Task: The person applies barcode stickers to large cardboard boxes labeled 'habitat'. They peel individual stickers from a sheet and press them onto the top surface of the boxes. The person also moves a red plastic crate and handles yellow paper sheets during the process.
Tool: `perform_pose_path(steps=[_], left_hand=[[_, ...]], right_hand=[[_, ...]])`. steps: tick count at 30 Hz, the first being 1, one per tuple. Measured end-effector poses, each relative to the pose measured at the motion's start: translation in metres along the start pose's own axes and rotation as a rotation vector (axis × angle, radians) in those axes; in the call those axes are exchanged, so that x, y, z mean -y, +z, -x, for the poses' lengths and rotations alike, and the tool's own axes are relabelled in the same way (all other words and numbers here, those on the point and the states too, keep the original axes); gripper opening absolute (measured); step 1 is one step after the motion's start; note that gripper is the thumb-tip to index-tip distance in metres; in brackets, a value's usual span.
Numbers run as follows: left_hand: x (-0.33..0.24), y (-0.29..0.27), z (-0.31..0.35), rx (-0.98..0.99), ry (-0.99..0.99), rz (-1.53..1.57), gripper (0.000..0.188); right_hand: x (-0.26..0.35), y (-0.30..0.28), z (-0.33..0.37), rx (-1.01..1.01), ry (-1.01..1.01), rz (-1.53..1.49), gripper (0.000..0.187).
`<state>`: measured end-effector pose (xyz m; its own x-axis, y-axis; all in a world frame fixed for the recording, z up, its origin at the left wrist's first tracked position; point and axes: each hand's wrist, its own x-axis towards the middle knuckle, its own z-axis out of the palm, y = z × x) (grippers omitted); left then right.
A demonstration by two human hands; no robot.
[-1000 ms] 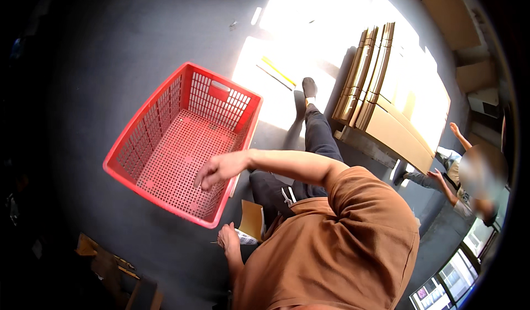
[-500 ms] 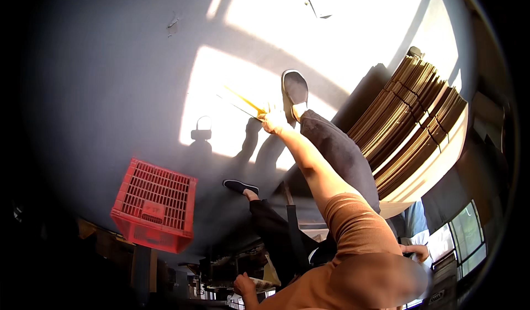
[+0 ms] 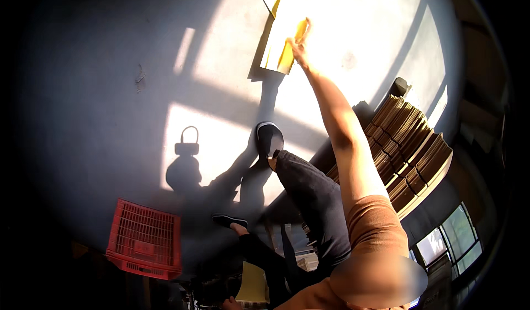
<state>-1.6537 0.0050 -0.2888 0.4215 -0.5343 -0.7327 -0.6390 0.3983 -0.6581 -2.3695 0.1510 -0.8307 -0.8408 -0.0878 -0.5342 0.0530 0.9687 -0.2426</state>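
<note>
My right arm stretches far forward over the sunlit floor. The right hand (image 3: 298,46) grips the edge of a yellow-and-white card sheet (image 3: 285,59), thumb and fingers spread along its yellow side. Under and beyond it lies white sheet material, pale in the glare, with a dark shadow along its left side. Another corner with a yellow face (image 3: 276,3) tilts up at its far left. Low in view, my left hand (image 3: 231,304) shows only in part, closed at the corner of a yellow sheet (image 3: 253,282) with a printed edge.
A red plastic crate (image 3: 144,238) stands at the left. Tied bundles of brown cardboard (image 3: 406,144) stand at the right. My dark shoes (image 3: 270,139) rest on the grey floor (image 3: 110,128), where my shadow falls. A window (image 3: 464,235) shows at the lower right.
My right hand has moved forward from near my foot to the sheets on the floor, carrying the yellow sheet. The yellow sheet at my left hand shows more now. The whole view has shifted.
</note>
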Motion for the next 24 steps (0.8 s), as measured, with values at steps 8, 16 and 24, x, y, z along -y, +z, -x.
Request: perform_pose_path(steps=[8,16,24], left_hand=[[-0.024,0.025,0.019,0.142,-0.021,0.157,0.047],[-0.060,-0.008,0.063,-0.025,-0.201,0.348,0.038],[-0.010,0.082,0.069,-0.148,-0.275,0.721,0.035]], right_hand=[[-0.066,0.033,-0.075,0.126,0.157,0.241,0.032],[-0.025,0.073,0.099,0.520,-0.115,-0.560,0.024],[0.215,0.000,0.435,1.119,-0.777,-0.341,0.042]])
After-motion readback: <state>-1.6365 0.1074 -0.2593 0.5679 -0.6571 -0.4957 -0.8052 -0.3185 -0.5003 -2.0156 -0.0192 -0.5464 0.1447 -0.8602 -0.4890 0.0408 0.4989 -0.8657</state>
